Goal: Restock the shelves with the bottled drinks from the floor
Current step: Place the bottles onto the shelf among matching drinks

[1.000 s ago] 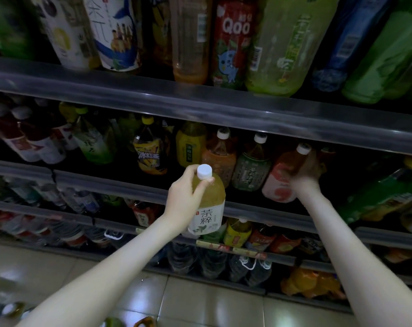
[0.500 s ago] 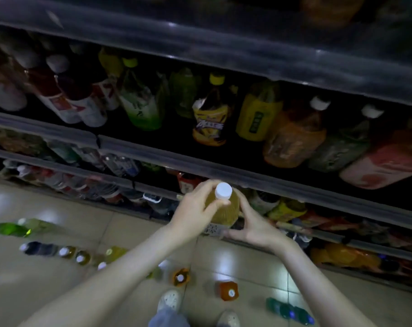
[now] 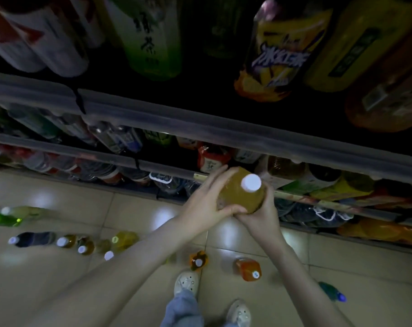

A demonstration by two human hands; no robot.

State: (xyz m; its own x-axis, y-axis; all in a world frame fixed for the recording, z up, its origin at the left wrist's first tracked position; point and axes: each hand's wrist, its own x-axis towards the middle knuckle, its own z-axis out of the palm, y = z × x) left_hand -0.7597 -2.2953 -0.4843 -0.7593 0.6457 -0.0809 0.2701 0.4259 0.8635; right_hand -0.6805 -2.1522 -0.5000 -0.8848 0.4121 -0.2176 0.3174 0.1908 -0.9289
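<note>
I hold a yellow tea bottle (image 3: 239, 195) with a white cap between both hands, upright, in front of a lower shelf rail (image 3: 223, 128). My left hand (image 3: 206, 201) wraps its left side, fingers stretched along the body. My right hand (image 3: 262, 213) cups it from below and the right. On the tiled floor stand more bottles: a row of several (image 3: 82, 245) at the left, two orange ones (image 3: 248, 270) near my shoes, a green one lying down (image 3: 2, 218) and a blue-capped one (image 3: 333, 292).
Shelves packed with drinks fill the upper half: a large green tea bottle (image 3: 153, 38) and a yellow iced-tea bottle (image 3: 278, 55) above, smaller bottles below. My two white shoes (image 3: 186, 283) stand on the floor under my arms.
My view has tipped down from the shelves to the floor. My right hand left the upper-shelf bottle and joined my left on the yellow bottle, which came down to the lower shelf.
</note>
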